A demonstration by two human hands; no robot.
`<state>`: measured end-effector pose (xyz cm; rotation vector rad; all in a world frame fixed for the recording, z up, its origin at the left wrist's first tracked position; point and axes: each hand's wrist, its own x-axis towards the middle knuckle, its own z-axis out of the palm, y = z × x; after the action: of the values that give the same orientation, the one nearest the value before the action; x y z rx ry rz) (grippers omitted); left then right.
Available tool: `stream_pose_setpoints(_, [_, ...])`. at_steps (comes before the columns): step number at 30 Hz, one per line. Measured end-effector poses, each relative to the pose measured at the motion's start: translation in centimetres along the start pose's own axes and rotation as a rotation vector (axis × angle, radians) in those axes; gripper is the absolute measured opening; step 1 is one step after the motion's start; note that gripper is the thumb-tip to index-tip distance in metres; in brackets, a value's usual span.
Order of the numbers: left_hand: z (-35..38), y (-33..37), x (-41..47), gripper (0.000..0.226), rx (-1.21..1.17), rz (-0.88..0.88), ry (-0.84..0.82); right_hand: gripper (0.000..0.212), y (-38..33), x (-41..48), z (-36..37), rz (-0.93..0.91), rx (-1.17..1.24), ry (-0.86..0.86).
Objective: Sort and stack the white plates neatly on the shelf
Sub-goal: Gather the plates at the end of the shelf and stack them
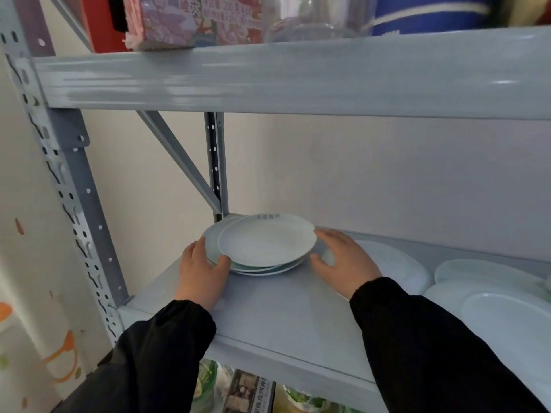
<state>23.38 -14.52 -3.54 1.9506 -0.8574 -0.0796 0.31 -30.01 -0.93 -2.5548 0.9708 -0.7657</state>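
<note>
Bracketing plate stack (265, 248) between my hands: left hand (199, 272) curls round left rim, right hand (343, 260) spread loose at right rim. Plates flat, face-up, lettering far side. Grey shelf (283, 308), pale wall (387, 174) behind.
</note>
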Motion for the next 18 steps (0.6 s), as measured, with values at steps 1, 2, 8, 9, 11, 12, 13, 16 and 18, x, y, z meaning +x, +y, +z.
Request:
stream_pose_setpoints(1, [0.0, 0.0, 0.0, 0.061, 0.004, 0.0, -0.002, 0.059, 0.2, -0.5, -0.3, 0.004, -0.022, 0.001])
stream_pose_setpoints(2, [0.0, 0.1, 0.1, 0.061, 0.01, -0.001, 0.001, 0.059, 0.4, -1.1, -0.7, 0.013, -0.037, 0.002])
stream_pose_setpoints(8, [0.0, 0.6, -0.7, 0.067, 0.084, 0.04, 0.074, 0.056, 1.6, -4.6, -2.7, 0.017, -0.118, 0.021])
stream_pose_setpoints(9, [0.0, 0.7, -1.1, 0.067, 0.104, 0.078, 0.099, 0.056, 1.7, -5.3, -3.2, 0.016, -0.131, 0.021])
stream_pose_setpoints(11, [0.0, 1.7, -1.9, 0.066, 0.183, 0.232, 0.16, 0.056, 2.3, -6.7, -4.2, 0.01, -0.172, 0.014])
stream_pose_setpoints(12, [0.3, 2.4, -2.3, 0.066, 0.224, 0.331, 0.176, 0.056, 2.6, -7.2, -4.7, 0.011, -0.194, 0.011])
stream_pose_setpoints(13, [0.7, 3.3, -2.7, 0.067, 0.248, 0.431, 0.178, 0.056, 3.1, -7.6, -5.2, 0.019, -0.206, 0.013])
stream_pose_setpoints(16, [3.2, 6.9, -4.4, 0.064, 0.211, 0.672, 0.075, 0.056, 4.0, -8.5, -6.6, 0.062, -0.206, 0.026])
stream_pose_setpoints(18, [5.4, 9.2, -5.8, 0.062, 0.182, 0.786, -0.022, 0.056, 4.0, -8.9, -7.1, 0.048, -0.2, 0.05])
